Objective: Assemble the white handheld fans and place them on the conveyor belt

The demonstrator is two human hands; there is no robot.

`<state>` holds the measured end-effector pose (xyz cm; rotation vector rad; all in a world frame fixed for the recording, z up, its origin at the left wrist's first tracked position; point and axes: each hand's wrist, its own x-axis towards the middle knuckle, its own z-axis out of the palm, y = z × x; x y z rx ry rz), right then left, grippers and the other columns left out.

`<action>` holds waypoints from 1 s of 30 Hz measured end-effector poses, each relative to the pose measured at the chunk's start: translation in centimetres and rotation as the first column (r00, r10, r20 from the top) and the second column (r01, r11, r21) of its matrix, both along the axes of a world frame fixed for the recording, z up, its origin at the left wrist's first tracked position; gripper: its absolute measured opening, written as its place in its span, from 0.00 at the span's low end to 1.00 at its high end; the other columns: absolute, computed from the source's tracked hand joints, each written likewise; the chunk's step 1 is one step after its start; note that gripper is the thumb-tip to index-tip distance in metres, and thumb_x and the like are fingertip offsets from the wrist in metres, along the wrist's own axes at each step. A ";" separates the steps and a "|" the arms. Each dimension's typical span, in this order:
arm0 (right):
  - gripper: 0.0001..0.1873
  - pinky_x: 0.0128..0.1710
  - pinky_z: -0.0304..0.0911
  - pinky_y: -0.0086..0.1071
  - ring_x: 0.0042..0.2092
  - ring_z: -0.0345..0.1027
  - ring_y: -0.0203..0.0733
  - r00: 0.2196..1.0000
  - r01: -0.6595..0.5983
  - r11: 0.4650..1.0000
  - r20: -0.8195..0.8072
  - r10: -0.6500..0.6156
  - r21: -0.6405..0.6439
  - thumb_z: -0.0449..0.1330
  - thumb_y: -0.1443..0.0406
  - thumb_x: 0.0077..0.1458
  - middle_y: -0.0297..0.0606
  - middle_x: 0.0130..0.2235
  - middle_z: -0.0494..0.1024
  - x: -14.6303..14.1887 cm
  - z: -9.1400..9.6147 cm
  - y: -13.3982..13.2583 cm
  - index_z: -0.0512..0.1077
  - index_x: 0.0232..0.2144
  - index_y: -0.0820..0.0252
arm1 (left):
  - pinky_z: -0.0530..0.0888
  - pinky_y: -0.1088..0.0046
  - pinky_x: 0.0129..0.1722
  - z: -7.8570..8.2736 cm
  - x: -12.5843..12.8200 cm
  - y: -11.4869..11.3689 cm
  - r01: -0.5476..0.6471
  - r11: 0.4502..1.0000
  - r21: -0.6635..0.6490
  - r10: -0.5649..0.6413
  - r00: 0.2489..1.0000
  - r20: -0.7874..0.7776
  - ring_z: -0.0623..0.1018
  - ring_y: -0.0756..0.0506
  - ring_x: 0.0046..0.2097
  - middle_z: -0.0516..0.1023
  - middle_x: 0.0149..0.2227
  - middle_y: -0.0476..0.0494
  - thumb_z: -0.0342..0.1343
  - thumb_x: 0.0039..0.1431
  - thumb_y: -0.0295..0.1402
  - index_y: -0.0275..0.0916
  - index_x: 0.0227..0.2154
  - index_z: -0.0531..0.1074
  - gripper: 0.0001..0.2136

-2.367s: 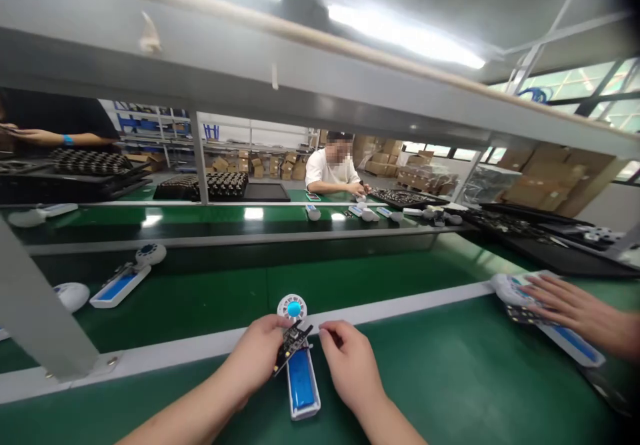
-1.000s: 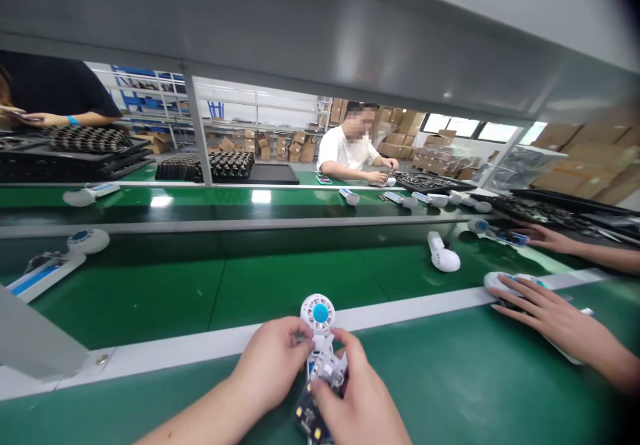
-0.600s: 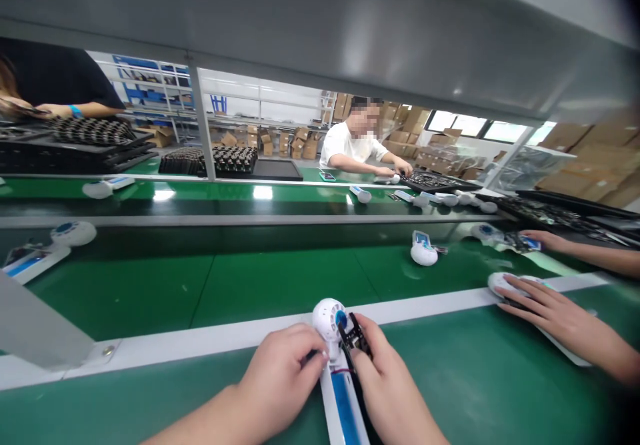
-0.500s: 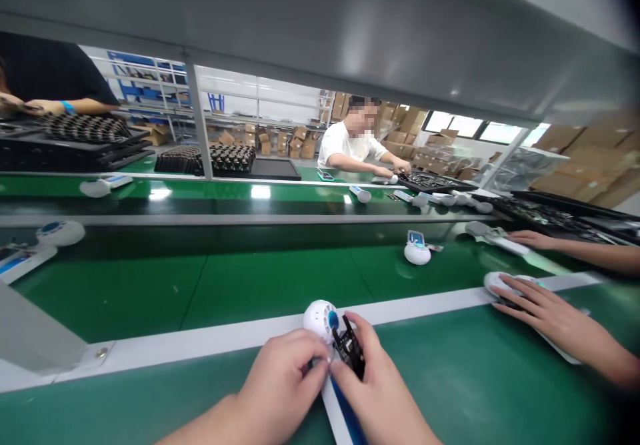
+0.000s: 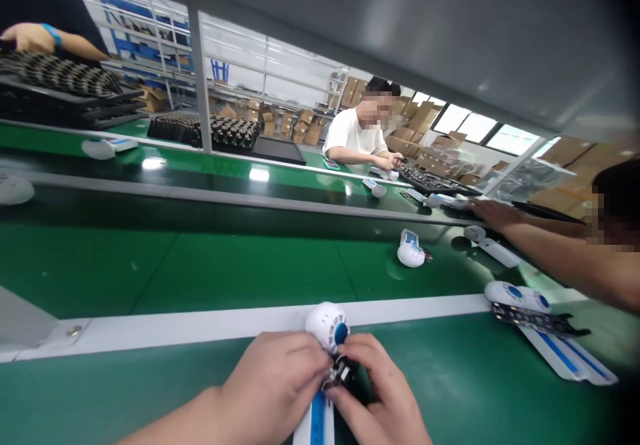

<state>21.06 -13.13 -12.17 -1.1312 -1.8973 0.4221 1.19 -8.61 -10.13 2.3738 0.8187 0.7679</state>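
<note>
A white hand-held fan half-shell with a round head, a blue hub and a blue battery in its handle lies on the green bench in front of me. My left hand grips its neck from the left, fingers curled. My right hand pinches a small black circuit board just below the round head. Both hands meet over the board and partly hide it.
A white strip edges the green conveyor belt, where another fan part rides. To the right lie two open fan shells with a black board. A neighbour's arm reaches across the belt. Other workers sit opposite behind black trays.
The black board has come down from beside the fan head into the neck between my fingers. The neighbour's hand has lifted off the right-hand fan shells. My view has tilted.
</note>
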 end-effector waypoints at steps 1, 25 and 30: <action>0.24 0.46 0.72 0.35 0.46 0.73 0.44 1.000 -0.009 1.000 -0.001 0.009 -0.004 0.61 0.74 0.53 0.39 0.45 0.74 0.1 -0.1 0.0 0.65 0.50 0.49 | 0.71 0.74 0.33 0.1 0.0 0.0 0.003 1.000 0.020 -0.003 1.000 -0.010 0.78 0.46 0.33 0.80 0.33 0.44 0.47 0.68 0.31 0.41 0.34 0.78 0.14; 0.26 0.41 0.72 0.30 0.43 0.72 0.41 0.991 -0.130 0.991 0.007 0.130 0.027 0.66 0.71 0.55 0.39 0.46 0.70 1.0 0.3 0.4 0.70 0.55 0.49 | 0.64 0.75 0.26 -0.1 0.0 0.2 0.058 0.990 0.129 -0.067 0.995 0.067 0.72 0.51 0.28 0.74 0.26 0.48 0.52 0.61 0.24 0.37 0.24 0.73 0.11; 0.27 0.39 0.73 0.29 0.41 0.72 0.40 0.995 -0.104 0.993 0.004 0.104 0.050 0.66 0.71 0.55 0.39 0.44 0.71 0.9 0.2 0.4 0.71 0.55 0.49 | 0.65 0.79 0.29 1.2 0.1 0.3 0.102 0.977 -0.186 -0.077 0.988 0.136 0.71 0.52 0.30 0.71 0.27 0.51 0.56 0.52 0.21 0.37 0.24 0.71 0.06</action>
